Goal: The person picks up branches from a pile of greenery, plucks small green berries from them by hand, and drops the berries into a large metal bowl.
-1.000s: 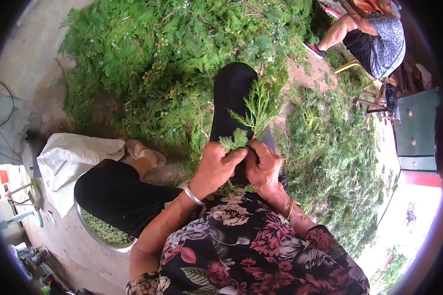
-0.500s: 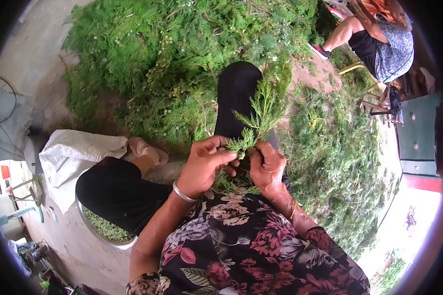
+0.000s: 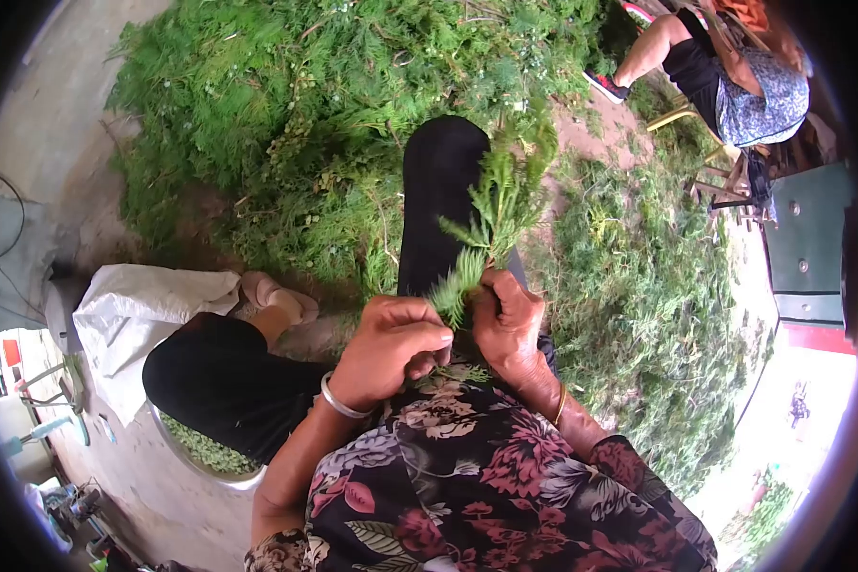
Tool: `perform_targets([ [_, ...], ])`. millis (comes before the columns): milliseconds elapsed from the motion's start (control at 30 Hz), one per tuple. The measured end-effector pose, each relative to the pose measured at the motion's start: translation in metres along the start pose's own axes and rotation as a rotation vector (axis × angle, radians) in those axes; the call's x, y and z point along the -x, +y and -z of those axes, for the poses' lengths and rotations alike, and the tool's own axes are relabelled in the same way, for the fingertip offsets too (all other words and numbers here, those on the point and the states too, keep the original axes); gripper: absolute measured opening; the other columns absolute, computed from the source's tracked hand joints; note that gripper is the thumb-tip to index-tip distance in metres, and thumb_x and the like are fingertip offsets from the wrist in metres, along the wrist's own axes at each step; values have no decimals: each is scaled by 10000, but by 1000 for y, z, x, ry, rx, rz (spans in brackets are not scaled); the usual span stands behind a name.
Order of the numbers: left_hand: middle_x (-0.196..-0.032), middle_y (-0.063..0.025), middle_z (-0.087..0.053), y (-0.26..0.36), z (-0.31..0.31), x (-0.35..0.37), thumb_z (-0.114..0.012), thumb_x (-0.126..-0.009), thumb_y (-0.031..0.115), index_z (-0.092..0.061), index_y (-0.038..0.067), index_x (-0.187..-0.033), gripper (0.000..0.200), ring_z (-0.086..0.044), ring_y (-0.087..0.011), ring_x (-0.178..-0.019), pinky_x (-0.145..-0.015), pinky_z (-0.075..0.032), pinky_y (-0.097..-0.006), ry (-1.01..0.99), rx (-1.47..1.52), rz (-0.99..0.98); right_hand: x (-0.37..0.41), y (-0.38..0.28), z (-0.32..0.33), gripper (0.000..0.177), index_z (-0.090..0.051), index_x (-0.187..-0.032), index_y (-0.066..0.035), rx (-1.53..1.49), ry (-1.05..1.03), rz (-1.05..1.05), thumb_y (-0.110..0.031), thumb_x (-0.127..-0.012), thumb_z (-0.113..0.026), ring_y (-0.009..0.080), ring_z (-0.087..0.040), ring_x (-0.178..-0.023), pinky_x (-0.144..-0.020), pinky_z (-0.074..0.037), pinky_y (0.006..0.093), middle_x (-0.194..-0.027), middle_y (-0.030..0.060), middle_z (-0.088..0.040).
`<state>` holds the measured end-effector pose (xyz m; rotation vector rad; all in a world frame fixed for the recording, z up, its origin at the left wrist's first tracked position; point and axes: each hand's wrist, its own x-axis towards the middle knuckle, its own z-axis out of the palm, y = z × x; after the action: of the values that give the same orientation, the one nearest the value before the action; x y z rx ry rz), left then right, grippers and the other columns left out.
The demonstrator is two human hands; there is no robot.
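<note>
A leafy green conifer sprig (image 3: 498,205) rises from my right hand (image 3: 510,324), whose fingers are closed around its lower stem. One side shoot is blurred and bends toward my left hand (image 3: 391,348). That hand, with a silver bangle at the wrist, is closed in a pinch beside the shoot; what its fingertips hold, if anything, is hidden. More bits of greenery (image 3: 458,370) lie in my lap below both hands. A large basin (image 3: 248,479) of small green pieces stands partly under my bent knee.
Heaped conifer branches (image 3: 248,105) cover the ground ahead, and another spread (image 3: 639,305) lies to the right. A white sack (image 3: 129,315) is beside my foot. At upper right a person (image 3: 758,95) sits near a green cabinet (image 3: 810,229).
My left hand has moved slightly down and away from the sprig's stem, and the side shoot is now blurred. The right hand still holds the sprig. The whole view has shifted a little.
</note>
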<state>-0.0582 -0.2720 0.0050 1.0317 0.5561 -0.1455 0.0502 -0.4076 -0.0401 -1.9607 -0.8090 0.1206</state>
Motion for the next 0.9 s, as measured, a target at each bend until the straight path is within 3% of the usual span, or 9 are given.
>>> perform_targets([
  [67,-702,-140,-620,-5,2,-3,-541,-834,67,-607,-50,-784,143,-524,-132,-506,-448,-390,-216,-25,179,2,-1,2,2,106,-584,-856,-32,29,21,-15,42,-781,-579,198,-606,-537,-504,-457,302,-634,116,-597],
  [267,-742,-86,-615,-13,8,-33,-592,-847,92,-615,-35,-857,130,-563,-133,-581,-475,-441,-250,193,310,-147,0,-1,3,104,-580,-868,-18,-17,9,29,37,-780,-586,248,-597,-553,-516,-460,321,-669,141,-594],
  [467,-594,-9,-537,2,-2,-46,-636,-834,95,-623,-41,-793,143,-478,-64,-484,-431,-382,-218,70,-248,-158,2,5,6,165,-578,-903,-5,90,-87,17,77,-764,-547,345,-611,-625,-555,-479,350,-715,167,-603],
  [533,-574,-2,-518,1,0,-47,-625,-833,84,-621,-48,-810,134,-468,-54,-484,-426,-370,-215,90,-552,-311,1,6,0,145,-580,-896,-7,27,17,113,54,-765,-568,347,-622,-642,-557,-482,351,-732,174,-614],
  [667,-567,0,-515,-6,0,-39,-582,-850,67,-603,-53,-803,130,-427,-46,-453,-405,-340,-222,160,-619,-468,-2,2,2,119,-583,-883,-13,20,9,100,34,-774,-580,340,-632,-636,-548,-481,354,-724,178,-618],
  [700,-619,-48,-542,6,-7,-25,-558,-872,85,-584,-52,-815,151,-462,-88,-495,-428,-362,-239,122,-225,-170,-1,3,2,103,-581,-877,-14,10,3,27,28,-782,-581,332,-635,-624,-542,-479,352,-709,177,-615],
  [733,-619,-48,-542,6,-4,-23,-558,-872,85,-584,-52,-815,151,-462,-88,-495,-428,-362,-239,124,-224,-174,-1,3,3,88,-579,-870,-15,-1,-3,-48,23,-790,-583,324,-637,-613,-537,-478,351,-695,177,-613],
  [800,-727,-110,-571,4,11,-13,-529,-896,114,-568,-44,-856,168,-519,-158,-587,-482,-413,-283,34,507,-258,-1,3,2,58,-571,-851,-15,26,49,-10,10,-802,-588,301,-618,-563,-522,-469,351,-653,168,-595],
  [900,-1008,-200,-579,1,32,-10,-505,-904,194,-549,-72,-1063,313,-571,-290,-892,-810,-473,-435,-41,739,-311,2,5,0,78,-570,-871,-18,36,39,34,-9,-805,-609,249,-549,-522,-513,-444,333,-647,150,-556],
])
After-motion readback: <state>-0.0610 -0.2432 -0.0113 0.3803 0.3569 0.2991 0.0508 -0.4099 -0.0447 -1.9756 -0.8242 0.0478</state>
